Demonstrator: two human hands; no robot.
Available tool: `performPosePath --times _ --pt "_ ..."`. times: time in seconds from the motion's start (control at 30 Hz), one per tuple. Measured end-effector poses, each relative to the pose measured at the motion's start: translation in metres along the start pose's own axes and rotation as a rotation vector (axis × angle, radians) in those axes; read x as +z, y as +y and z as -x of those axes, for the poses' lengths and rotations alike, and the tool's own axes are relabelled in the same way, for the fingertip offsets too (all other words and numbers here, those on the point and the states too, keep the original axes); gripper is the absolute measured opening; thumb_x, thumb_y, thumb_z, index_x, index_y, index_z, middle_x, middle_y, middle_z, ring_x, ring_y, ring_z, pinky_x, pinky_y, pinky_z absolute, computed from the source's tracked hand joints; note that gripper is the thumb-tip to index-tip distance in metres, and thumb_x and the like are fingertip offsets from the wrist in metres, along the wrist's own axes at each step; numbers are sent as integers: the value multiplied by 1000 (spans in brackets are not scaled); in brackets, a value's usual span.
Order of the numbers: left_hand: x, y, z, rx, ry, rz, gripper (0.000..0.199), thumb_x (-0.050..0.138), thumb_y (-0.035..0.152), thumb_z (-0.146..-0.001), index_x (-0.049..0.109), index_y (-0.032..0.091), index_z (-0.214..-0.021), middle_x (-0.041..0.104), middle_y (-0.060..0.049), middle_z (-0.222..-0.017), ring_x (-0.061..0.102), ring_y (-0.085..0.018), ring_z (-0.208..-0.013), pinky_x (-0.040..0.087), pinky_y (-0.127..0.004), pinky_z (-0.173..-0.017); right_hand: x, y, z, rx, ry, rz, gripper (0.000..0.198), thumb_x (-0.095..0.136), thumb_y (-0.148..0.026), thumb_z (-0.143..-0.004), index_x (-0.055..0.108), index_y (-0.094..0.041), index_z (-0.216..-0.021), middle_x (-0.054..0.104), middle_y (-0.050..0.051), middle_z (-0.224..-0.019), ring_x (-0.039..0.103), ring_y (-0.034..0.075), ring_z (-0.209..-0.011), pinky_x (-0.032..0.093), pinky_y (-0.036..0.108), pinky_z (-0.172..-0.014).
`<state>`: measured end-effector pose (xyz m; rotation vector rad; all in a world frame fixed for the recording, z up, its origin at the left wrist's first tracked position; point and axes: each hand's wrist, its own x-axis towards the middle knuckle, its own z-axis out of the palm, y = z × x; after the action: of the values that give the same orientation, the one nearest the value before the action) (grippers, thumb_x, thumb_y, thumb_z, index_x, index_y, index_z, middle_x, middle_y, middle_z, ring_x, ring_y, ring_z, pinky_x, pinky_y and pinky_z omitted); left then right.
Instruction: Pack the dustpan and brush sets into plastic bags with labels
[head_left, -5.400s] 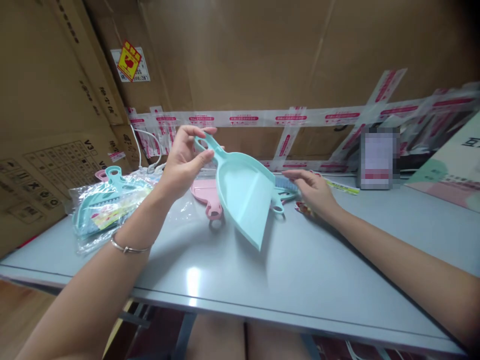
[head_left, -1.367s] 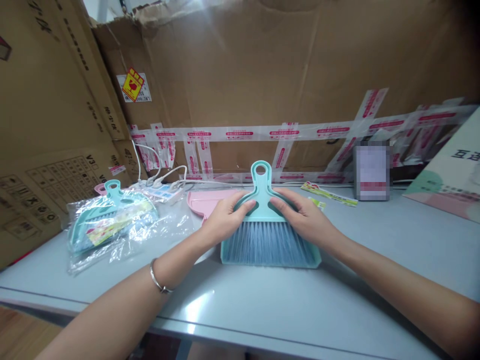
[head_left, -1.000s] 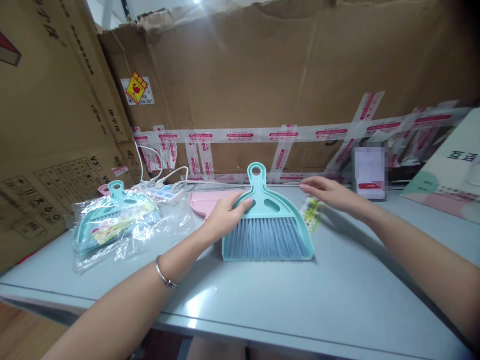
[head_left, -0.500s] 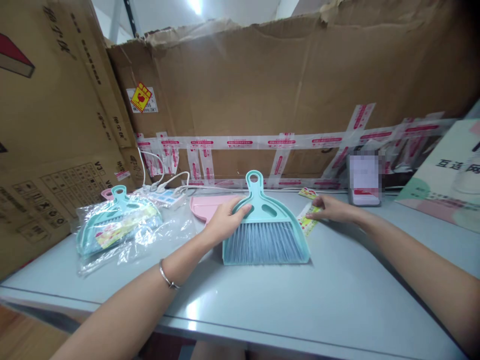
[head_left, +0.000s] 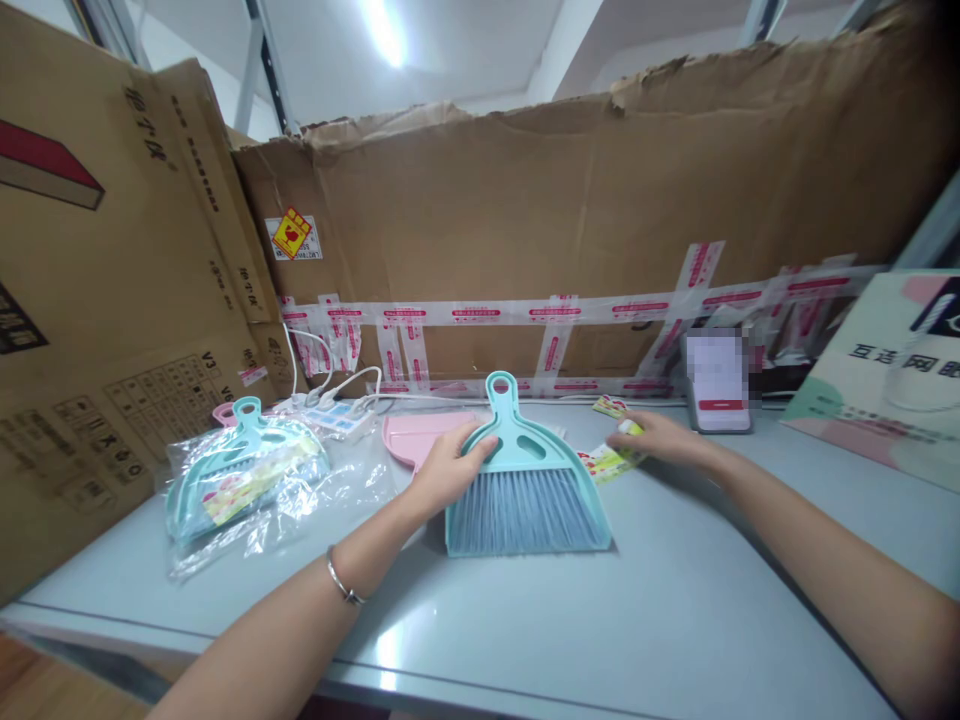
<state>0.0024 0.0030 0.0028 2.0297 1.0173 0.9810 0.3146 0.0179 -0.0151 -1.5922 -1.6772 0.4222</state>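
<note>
A mint-green dustpan (head_left: 452, 545) lies on the table with a matching hand brush (head_left: 529, 510) nested in it, grey-blue bristles toward me and the looped handle pointing away. My left hand (head_left: 446, 465) grips its left side, thumb on top and the other fingers largely hidden. To the right of the dustpan, my right hand (head_left: 654, 438) pinches a yellow-green printed card label (head_left: 609, 464) close to the tabletop. Behind my left hand a pink dustpan (head_left: 412, 435) is partly covered. A smaller yellow label piece (head_left: 610, 405) lies just beyond my right fingers.
On the left, another mint dustpan-and-brush set (head_left: 251, 455) sits in a clear plastic bag (head_left: 300, 520). A power strip (head_left: 341, 415) with white cables is behind it. Cardboard boxes (head_left: 465, 220) wall the back and left. A phone (head_left: 718, 385) and a printed board (head_left: 877, 375) stand at right.
The view has tilted upward, so things sit lower in it. The label in my right hand has turned flatter, its end now beside the dustpan's edge. My left hand keeps its hold.
</note>
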Motion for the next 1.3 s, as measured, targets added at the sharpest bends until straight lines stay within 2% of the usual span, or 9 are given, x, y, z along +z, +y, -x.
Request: performPosePath --times 0.17,0.27,0.37,0.47,0.7,0.83,1.0,1.13,1.3 --pt "0 -2 -1 -51 66 -13 31 47 38 -85 61 17 -105 66 -6 -107 57 -22 -100 42 -34 -89 -14 -45 9 53 26 -301 33 66 -51 -64 53 -22 -71 64 1 -65 60 17 -58 46 28 -51" --pt "1 -8 -2 -113 79 -10 29 48 37 -84 61 18 -102 66 -6 -106 58 -23 -99 43 -35 -88 -15 -80 28 13 -40 -558 42 65 -60 -61 49 -24 -74 60 -3 -63 57 13 -52 44 24 -45" --pt "4 -13 -4 -135 86 -2 29 47 37 -84 60 17 -101 66 -6 -105 58 -23 -98 43 -35 -89 4 -112 52 35 -310 -837 43 74 -53 -55 47 -22 -67 54 -6 -52 49 9 -39 36 19 -34" --pt "7 -14 -4 -135 91 30 28 47 38 -84 60 17 -99 65 -6 -103 58 -23 -98 43 -35 -88 35 -129 70 146 -527 -836 40 75 -47 -56 47 -21 -68 55 -5 -52 49 8 -38 33 16 -30" --pt "11 -6 -2 -208 107 310 31 50 42 -83 58 17 -100 66 -7 -98 60 -22 -92 47 -34 -80 68 -113 67 181 -166 -443 30 64 -44 -69 46 -21 -76 56 -6 -53 50 8 -39 41 21 -41" --pt "8 0 -1 -211 91 368 40 59 47 -77 57 17 -104 65 -8 -104 60 -24 -97 47 -35 -84 65 -109 65 140 -113 -332 27 61 -44 -72 46 -21 -75 54 -7 -51 52 10 -41 41 22 -45" --pt "7 0 1 -213 10 217 60 78 37 -58 53 17 -109 64 -8 -107 60 -27 -100 47 -38 -86 68 -106 65 106 -123 -279 27 59 -45 -73 47 -21 -74 51 -7 -50 52 11 -40 40 24 -46" --pt "9 0 2 -143 37 214 56 75 29 -61 51 17 -111 62 -8 -110 58 -26 -104 46 -39 -90 65 -102 63 49 -93 -225 26 59 -45 -74 50 -21 -82 55 -5 -61 52 13 -47 42 26 -49" --pt "6 10 0 -190 166 306 52 73 28 -64 49 18 -108 64 -8 -105 62 -24 -96 49 -38 -85 58 -104 60 -141 298 -252 52 68 -43 -65 44 -23 -106 53 6 -99 56 20 -85 48 33 -67"
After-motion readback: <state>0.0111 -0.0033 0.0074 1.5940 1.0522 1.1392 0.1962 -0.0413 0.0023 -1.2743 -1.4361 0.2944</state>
